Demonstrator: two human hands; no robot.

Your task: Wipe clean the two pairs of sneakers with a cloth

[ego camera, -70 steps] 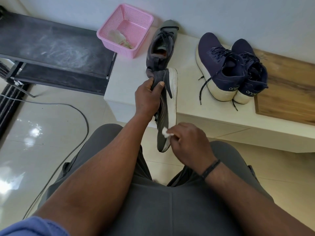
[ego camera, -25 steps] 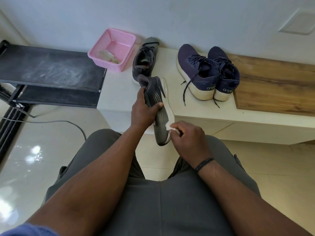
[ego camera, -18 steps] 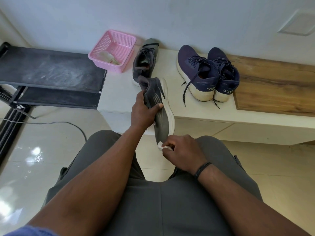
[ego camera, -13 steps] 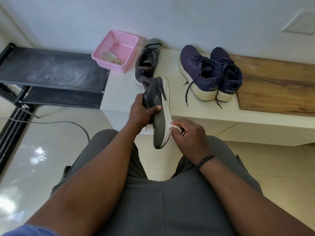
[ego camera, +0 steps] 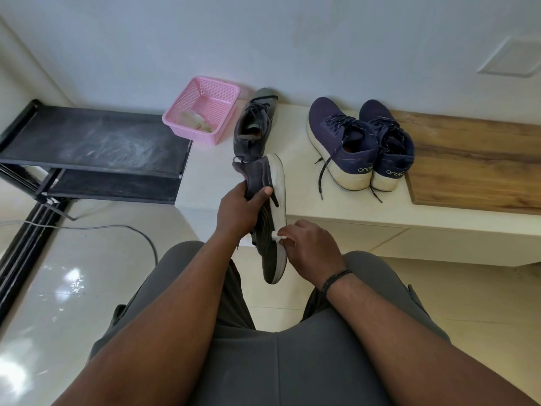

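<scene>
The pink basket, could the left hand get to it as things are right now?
Probably not yet: the left hand is gripping the grey sneaker. The pink basket sits open-topped on the ledge's far left, with only the other grey sneaker beside it, so the path looks free once that hand lets go.

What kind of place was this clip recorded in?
Probably a home entryway or shoe corner: a low white bench against a plain wall holds sneakers, a dark shoe rack stands beside it, and the floor is glossy tile. Not certain.

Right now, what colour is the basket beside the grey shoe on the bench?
Pink, with a fine mesh pattern: the basket, seen in the head view.
</scene>
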